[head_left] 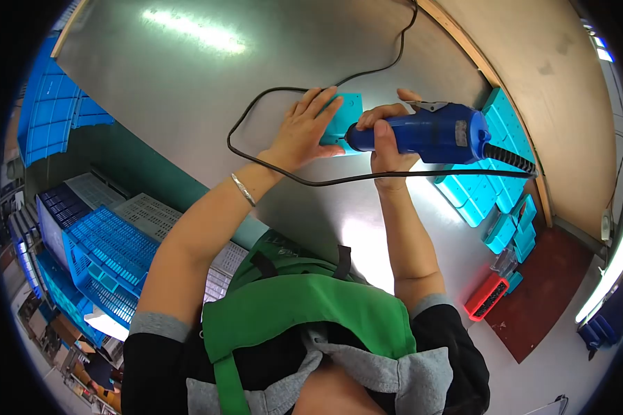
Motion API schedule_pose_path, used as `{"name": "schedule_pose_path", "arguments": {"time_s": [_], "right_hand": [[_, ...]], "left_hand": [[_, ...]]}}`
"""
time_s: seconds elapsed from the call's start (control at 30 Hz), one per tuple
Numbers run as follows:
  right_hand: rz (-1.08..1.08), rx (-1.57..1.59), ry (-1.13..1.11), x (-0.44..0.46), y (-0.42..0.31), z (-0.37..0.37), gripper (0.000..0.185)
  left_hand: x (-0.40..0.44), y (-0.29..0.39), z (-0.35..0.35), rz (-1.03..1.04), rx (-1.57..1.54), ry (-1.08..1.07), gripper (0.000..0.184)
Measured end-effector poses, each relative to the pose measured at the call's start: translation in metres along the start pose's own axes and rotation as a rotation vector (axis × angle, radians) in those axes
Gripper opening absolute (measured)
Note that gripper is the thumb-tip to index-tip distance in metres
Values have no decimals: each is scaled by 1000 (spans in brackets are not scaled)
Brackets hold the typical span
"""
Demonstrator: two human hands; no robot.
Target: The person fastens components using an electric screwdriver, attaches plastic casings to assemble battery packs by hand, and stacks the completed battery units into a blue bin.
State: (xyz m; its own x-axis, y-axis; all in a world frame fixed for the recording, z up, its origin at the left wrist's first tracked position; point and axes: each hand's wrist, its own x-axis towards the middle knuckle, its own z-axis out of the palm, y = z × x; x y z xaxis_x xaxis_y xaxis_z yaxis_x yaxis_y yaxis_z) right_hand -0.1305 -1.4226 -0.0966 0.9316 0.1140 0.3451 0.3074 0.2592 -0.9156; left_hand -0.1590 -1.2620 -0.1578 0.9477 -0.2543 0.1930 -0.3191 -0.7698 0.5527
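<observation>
A flat turquoise plastic part (351, 105) lies on the metal tabletop. My left hand (304, 128) holds it down from the left, with the fingers over its left side and the thumb along its near edge. In my right hand (387, 142) is a blue electric screwdriver (432, 135), held level with its tip pointing left. The tip is at the right part of the plastic piece, close to my left thumb; whether a screw sits under it cannot be made out. My right fingers wrap around the tool's front, partly hidden behind it.
A black cable (325, 184) loops across my left wrist and over the table. Several turquoise parts (467, 197) lie at the right, near a red box (488, 296) of small dark pieces. A wooden edge (457, 33) borders the table. Blue crates (111, 252) stand at lower left.
</observation>
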Motion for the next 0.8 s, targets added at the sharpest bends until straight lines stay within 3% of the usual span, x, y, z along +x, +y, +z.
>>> {"name": "schedule_pose_path", "arguments": {"time_s": [0.63, 0.8], "right_hand": [[91, 98, 30, -3, -1, 11, 59], [50, 24, -20, -6, 5, 10, 52]], "left_hand": [[0, 2, -2, -41, -2, -21, 93], [1, 2, -2, -35, -11, -19, 93]]}}
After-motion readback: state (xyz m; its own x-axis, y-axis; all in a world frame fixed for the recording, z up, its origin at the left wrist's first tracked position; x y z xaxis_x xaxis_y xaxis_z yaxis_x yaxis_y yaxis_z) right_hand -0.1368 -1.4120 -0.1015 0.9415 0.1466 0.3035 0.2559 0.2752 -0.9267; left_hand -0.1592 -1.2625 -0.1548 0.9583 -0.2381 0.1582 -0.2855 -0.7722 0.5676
